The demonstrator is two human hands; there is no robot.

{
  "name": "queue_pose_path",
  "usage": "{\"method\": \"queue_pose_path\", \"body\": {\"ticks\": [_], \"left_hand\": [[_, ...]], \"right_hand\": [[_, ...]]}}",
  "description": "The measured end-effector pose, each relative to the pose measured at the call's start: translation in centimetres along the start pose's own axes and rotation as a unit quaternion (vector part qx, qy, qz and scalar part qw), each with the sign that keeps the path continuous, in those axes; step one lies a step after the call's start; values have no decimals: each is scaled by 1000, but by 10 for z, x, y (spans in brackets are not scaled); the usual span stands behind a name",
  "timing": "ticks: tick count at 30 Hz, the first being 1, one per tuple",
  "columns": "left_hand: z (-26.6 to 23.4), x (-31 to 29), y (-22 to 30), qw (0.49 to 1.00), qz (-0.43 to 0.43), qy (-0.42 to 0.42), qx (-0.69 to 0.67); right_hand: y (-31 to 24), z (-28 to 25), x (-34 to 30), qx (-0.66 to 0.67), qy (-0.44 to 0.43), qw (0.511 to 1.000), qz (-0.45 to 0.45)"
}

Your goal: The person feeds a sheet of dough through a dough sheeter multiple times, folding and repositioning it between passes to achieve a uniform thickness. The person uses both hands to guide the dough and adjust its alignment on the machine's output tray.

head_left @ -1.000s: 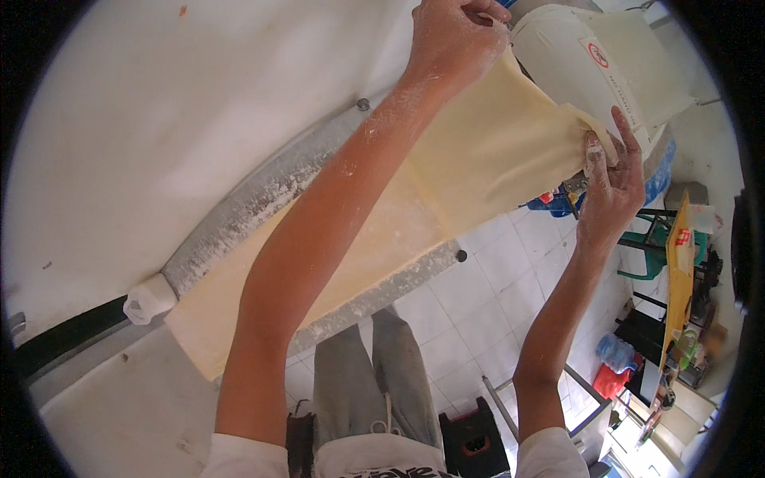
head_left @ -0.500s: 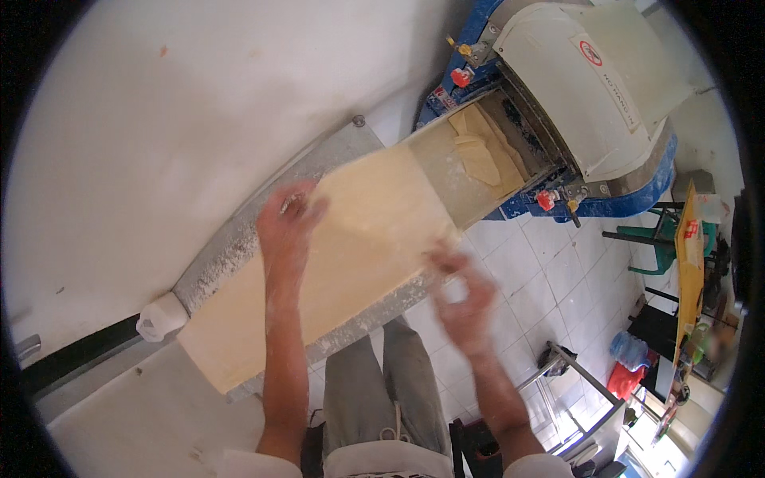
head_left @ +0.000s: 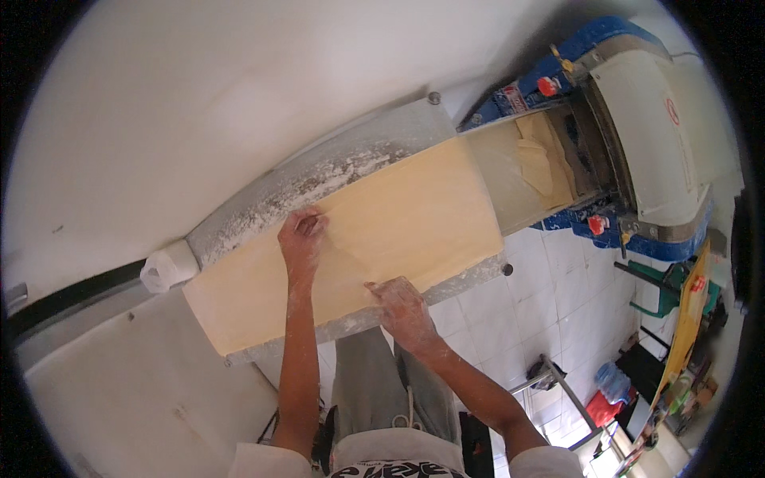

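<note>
A long pale-yellow dough sheet lies flat along a floured grey metal table. My left hand is at the sheet's wall-side edge, its fingers curled and pinched on the dough. Nearer to me, my right hand has its thumb and fingers closed on the sheet by its near edge, knuckles whitened with flour. Between the two hands a faint slanting crease crosses the dough. The fingertips of both hands are partly hidden.
A blue-and-white dough roller machine stands at the right, its tray meeting the table and holding folded dough. A white roll is by the table's left end. Past the tiled floor are a metal frame and a green chair.
Both hands have moved left along the dough, the right one away from the sheet's right-hand corner. My view has shifted, so the machine appears farther right.
</note>
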State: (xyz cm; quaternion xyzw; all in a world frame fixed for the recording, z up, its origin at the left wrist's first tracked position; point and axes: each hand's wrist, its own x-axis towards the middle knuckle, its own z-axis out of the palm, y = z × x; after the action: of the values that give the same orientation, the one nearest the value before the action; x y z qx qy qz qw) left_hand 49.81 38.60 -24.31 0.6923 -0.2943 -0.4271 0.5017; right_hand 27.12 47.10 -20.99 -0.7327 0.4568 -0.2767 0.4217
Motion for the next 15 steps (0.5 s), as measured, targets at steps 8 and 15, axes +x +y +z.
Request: {"method": "queue_pose_path", "body": {"ticks": [8, 15], "left_hand": [[-15, 15, -8, 996, 82, 12, 26], [-21, 18, -9, 992, 101, 19, 76]], "right_hand": [[-9, 20, 4, -2, -18, 999, -28], [4, 41, 1, -20, -84, 995, -57]]}}
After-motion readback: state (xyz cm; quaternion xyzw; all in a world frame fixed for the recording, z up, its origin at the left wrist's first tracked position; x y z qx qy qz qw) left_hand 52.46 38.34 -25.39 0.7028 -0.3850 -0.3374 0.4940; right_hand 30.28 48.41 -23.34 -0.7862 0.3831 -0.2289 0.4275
